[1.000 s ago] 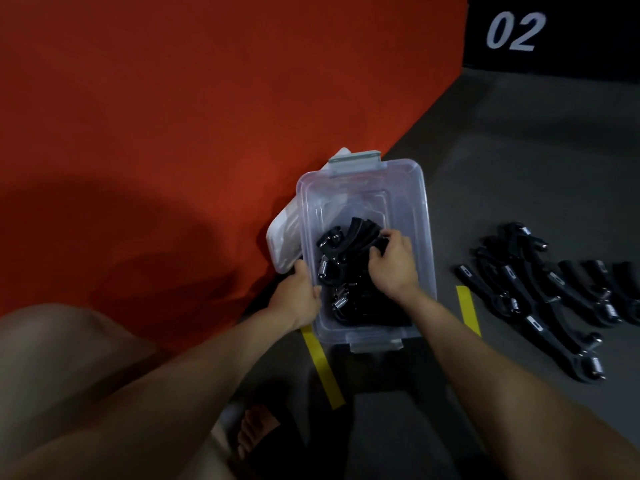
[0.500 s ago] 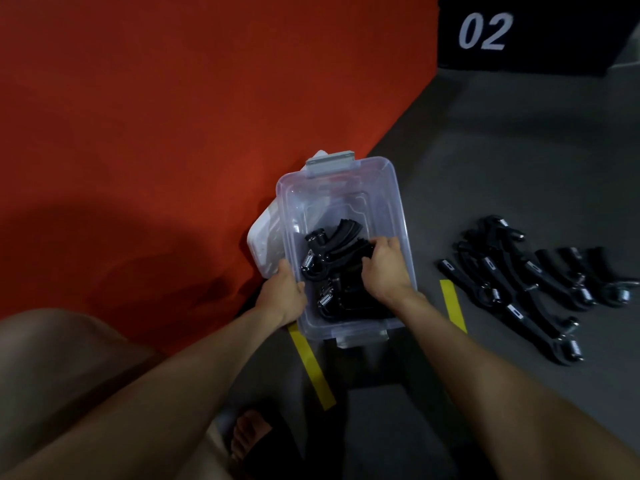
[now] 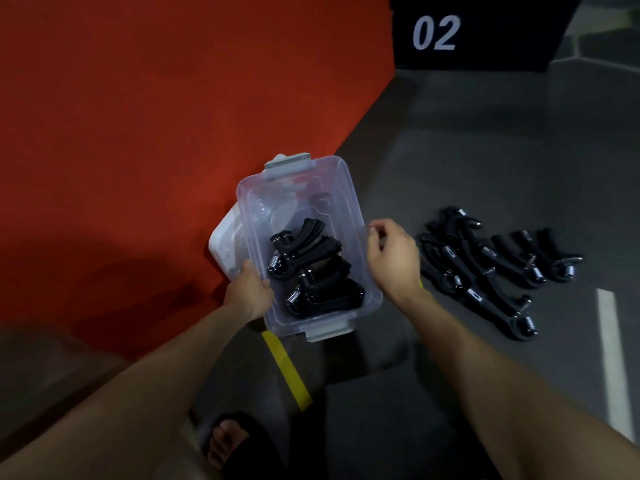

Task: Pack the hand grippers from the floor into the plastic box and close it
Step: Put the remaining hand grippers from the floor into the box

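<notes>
**Open box part-filled, more hand grippers lying on the floor**

Head view: The clear plastic box is sitting open on the grey floor, its far-left side lying against the edge of a red mat. Grey latches are showing at its far end and near end. Several black hand grippers with metal springs are lying piled in the nearer half of the box, while the farther half is showing bare bottom. A white lid is lying just beside the box on its left, partly tucked under or behind it.

The left hand is gripping the near-left rim of the box, thumb curling over the edge and the fingers hidden on the outside wall. The right hand is hovering just outside the box's right wall, holding nothing, with its fingers loosely curled and the fingertips drawing together; it is touching neither the box nor the loose pile.

To the right, the remaining hand grippers are lying in an overlapping cluster on the floor, near the right hand but apart from the box. A yellow tape strip is running out from under the box's near end toward the person, whose sandalled foot is showing at the bottom. A black panel marked 02 is standing at the top.
</notes>
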